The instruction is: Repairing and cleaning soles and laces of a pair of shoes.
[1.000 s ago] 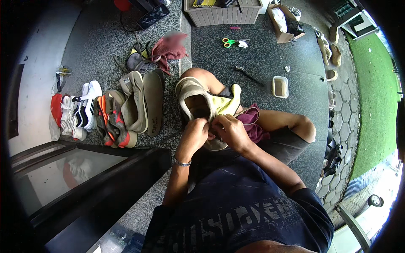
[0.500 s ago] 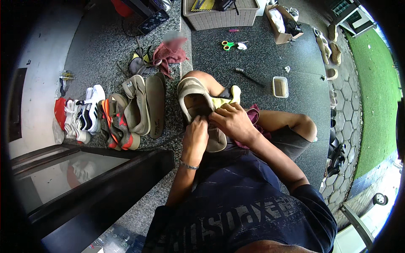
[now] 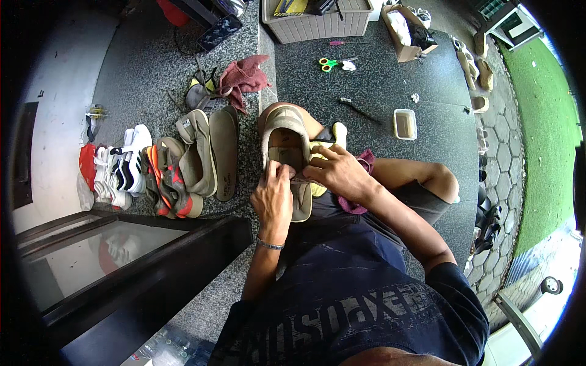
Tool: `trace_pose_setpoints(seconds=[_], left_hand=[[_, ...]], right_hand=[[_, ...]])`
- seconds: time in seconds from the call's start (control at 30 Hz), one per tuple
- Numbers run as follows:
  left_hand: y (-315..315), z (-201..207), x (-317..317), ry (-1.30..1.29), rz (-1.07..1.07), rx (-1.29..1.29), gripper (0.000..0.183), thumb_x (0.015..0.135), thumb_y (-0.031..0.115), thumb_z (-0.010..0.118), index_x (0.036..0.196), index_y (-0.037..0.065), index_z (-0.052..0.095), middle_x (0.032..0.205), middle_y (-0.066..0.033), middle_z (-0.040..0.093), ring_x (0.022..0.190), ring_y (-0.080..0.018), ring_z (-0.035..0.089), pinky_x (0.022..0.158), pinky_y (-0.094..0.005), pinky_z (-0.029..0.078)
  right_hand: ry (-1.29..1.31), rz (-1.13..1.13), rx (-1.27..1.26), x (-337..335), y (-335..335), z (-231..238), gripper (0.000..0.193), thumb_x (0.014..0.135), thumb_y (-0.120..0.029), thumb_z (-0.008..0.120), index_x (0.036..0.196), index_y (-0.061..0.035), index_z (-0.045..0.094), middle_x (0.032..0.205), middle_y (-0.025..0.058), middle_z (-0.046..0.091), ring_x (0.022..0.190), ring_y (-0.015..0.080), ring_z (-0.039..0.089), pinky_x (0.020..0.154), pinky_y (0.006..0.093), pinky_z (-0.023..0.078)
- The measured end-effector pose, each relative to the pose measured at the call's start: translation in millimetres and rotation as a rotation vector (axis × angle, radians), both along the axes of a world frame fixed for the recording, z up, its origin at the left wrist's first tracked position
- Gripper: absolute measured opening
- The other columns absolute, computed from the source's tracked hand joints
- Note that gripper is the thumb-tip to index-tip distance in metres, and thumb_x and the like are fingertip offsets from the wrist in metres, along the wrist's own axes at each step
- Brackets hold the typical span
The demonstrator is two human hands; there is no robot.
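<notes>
A khaki slip-on shoe [image 3: 285,116] lies across my lap, its opening facing up and the bare inside showing. My left hand [image 3: 273,201] is closed at the left edge of the opening, with its fingertips curled into the shoe. From the other side my right hand [image 3: 339,175] pinches the opposite edge, its fingertips close to the left ones. Exactly what lies between the fingertips is hidden. Beside the shoe are a pale yellow and black item [image 3: 339,131], partly covered by my right hand, and a maroon cloth [image 3: 366,160].
To the left stand a similar khaki shoe [image 3: 196,152], a loose insole [image 3: 224,152], grey-orange shoes [image 3: 177,183] and white shoes [image 3: 140,152]. Ahead lie a red cloth [image 3: 246,74], scissors [image 3: 329,64], a brush [image 3: 359,110], a plastic tub [image 3: 405,125] and a grey basket [image 3: 317,27].
The shoe has turned slightly and its opening shows more. My left hand has shifted a little left and down; the right has moved slightly down.
</notes>
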State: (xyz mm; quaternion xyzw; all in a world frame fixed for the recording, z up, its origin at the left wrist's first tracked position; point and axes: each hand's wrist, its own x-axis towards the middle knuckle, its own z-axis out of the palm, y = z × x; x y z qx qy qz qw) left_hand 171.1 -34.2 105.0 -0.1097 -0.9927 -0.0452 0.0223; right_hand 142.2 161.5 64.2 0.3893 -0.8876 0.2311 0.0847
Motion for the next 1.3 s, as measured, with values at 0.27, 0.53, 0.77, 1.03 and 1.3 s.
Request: trace_pose_setpoints(seconds=[0.27, 0.53, 0.77, 1.03, 1.3], left_hand=[[-9, -6, -5, -0.049, -0.151, -0.043, 0.019, 0.092, 0.007, 0.059, 0.11, 0.007, 0.065, 0.104, -0.0069, 0.063, 0.086, -0.0266, 0.071, 0.068, -0.0383, 0.059], [-12, -3, -15, -0.046, -0.121, 0.057, 0.02, 0.091, 0.006, 0.061, 0.109, 0.01, 0.065, 0.108, -0.0047, 0.064, 0.085, -0.0278, 0.072, 0.068, -0.0389, 0.059], [-19, 16, -23, 0.051, -0.036, 0.258, 0.022, 0.091, 0.003, 0.062, 0.108, 0.016, 0.066, 0.106, -0.0004, 0.069, 0.083, -0.0285, 0.072, 0.068, -0.0399, 0.057], [-93, 80, -90, 0.599, 0.124, 0.168, 0.013, 0.099, 0.011, 0.061, 0.105, 0.011, 0.072, 0.097, -0.0128, 0.068, 0.085, -0.0343, 0.068, 0.074, -0.043, 0.053], [-196, 118, -136, 0.922, 0.63, 0.16, 0.017, 0.097, 0.024, 0.067, 0.105, 0.016, 0.079, 0.103, -0.0133, 0.076, 0.084, -0.0329, 0.071, 0.075, -0.0452, 0.053]], right_hand=[[-0.341, -0.131, 0.217, 10, -26, 7, 0.016, 0.096, -0.021, 0.057, 0.1, -0.0062, 0.06, 0.075, 0.0074, 0.067, 0.084, 0.0226, 0.069, 0.058, 0.0353, 0.053], [-0.169, -0.013, 0.051, 13, -18, -6, 0.021, 0.091, -0.021, 0.059, 0.108, -0.0098, 0.065, 0.082, 0.0045, 0.068, 0.102, 0.0239, 0.063, 0.078, 0.0383, 0.054], [-0.21, -0.01, -0.021, 10, -16, 1, 0.019, 0.093, -0.026, 0.064, 0.102, -0.0094, 0.065, 0.077, 0.0068, 0.064, 0.092, 0.0242, 0.063, 0.075, 0.0413, 0.053], [-0.206, 0.015, -0.016, 5, 5, -4, 0.02, 0.093, -0.025, 0.061, 0.108, -0.0117, 0.066, 0.081, 0.0085, 0.062, 0.094, 0.0282, 0.062, 0.077, 0.0448, 0.051], [-0.153, 0.03, -0.164, 4, 12, -13, 0.02, 0.092, -0.026, 0.064, 0.104, -0.01, 0.064, 0.081, 0.0082, 0.062, 0.094, 0.0279, 0.061, 0.076, 0.0447, 0.051]])
